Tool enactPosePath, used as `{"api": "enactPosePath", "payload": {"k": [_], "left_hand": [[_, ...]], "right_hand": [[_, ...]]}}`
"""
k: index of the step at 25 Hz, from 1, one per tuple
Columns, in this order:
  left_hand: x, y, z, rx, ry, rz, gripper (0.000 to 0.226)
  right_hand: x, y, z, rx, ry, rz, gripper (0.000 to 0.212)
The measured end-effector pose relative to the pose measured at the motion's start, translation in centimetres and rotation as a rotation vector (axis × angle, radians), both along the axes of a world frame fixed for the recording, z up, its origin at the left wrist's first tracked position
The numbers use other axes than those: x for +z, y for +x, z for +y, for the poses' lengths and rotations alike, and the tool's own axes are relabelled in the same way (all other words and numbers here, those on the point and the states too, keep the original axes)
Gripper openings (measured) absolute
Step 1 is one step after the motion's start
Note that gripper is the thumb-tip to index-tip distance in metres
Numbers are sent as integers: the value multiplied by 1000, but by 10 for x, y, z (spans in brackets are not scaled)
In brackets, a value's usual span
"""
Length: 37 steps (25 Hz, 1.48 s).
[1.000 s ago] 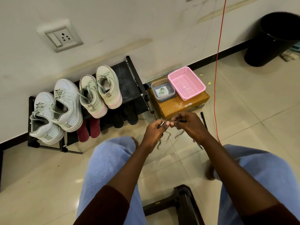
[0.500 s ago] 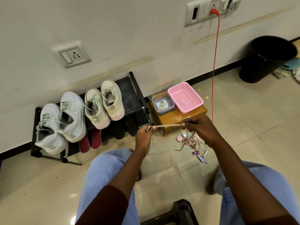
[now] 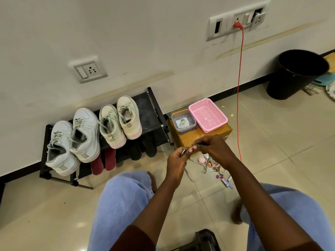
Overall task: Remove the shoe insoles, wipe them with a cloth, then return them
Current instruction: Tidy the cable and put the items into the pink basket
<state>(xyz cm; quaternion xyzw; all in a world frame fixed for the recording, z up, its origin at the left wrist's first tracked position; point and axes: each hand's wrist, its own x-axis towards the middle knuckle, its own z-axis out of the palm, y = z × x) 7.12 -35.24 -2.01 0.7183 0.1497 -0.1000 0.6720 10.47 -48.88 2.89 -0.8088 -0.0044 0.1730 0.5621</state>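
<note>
- Step in hand: none of the task's own steps is judged to be begun. A thin pale cord (image 3: 183, 152) with a dark tip is being handled at centre frame, above the tiled floor (image 3: 54, 205).
- Grips: the cord is pinched between thumb and fingertips of the left hand (image 3: 176, 160). The right hand (image 3: 215, 149), met with the left at the fingertips, is closed narrowly on the same cord. Nothing else is held.
- Task's things: two white lace-up sneakers (image 3: 85, 134) and two cream sneakers with pink soles (image 3: 126, 116) are stood in a row on the black metal shoe rack (image 3: 150, 109), left of centre, against the wall. The insoles are presumed to lie inside them, and none is seen drawn out.
- Next move, as judged: the cord would have to be set down so that both hands are freed. A sneaker, well apart from the hands, would then be reached and steadied, and its insole lifted from the heel.
- Hard to make out: the sneaker interiors are shadowed, so the insoles cannot be confirmed. Two flat maroon pieces (image 3: 104, 161) below the rack's top shelf may be insoles or slippers; which cannot be told.
- The white-and-green thing in the clear plastic tub (image 3: 184, 122), just beside the pink plastic mesh basket (image 3: 207, 117) on the brown cardboard box (image 3: 192, 140), may be the cloth; this cannot be told.
- Hidden: the right fingertips are partly covered by the knuckles, and the litter below the hands is too small to be identified.
</note>
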Motion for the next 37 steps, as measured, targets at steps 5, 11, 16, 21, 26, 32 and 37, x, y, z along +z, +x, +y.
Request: {"api": "enactPosePath", "payload": {"k": [5, 11, 16, 21, 26, 32, 37], "left_hand": [[-5, 6, 7, 60, 81, 44, 16], [-17, 6, 16, 72, 209, 148, 15], [-18, 5, 23, 107, 219, 187, 15], [2, -5, 4, -50, 50, 25, 32], [2, -9, -4, -74, 13, -38, 16], [-4, -3, 5, 15, 45, -4, 9], [-13, 6, 14, 82, 147, 96, 18]], "right_hand": [[2, -2, -10, -36, 4, 27, 14], [9, 0, -28, -27, -4, 37, 14], [10, 3, -31, -39, 5, 36, 12], [2, 1, -12, 32, -17, 42, 10], [-4, -4, -2, 24, 3, 32, 15], [-3, -4, -13, 21, 0, 66, 8], [1, 1, -29, -30, 23, 66, 13]]}}
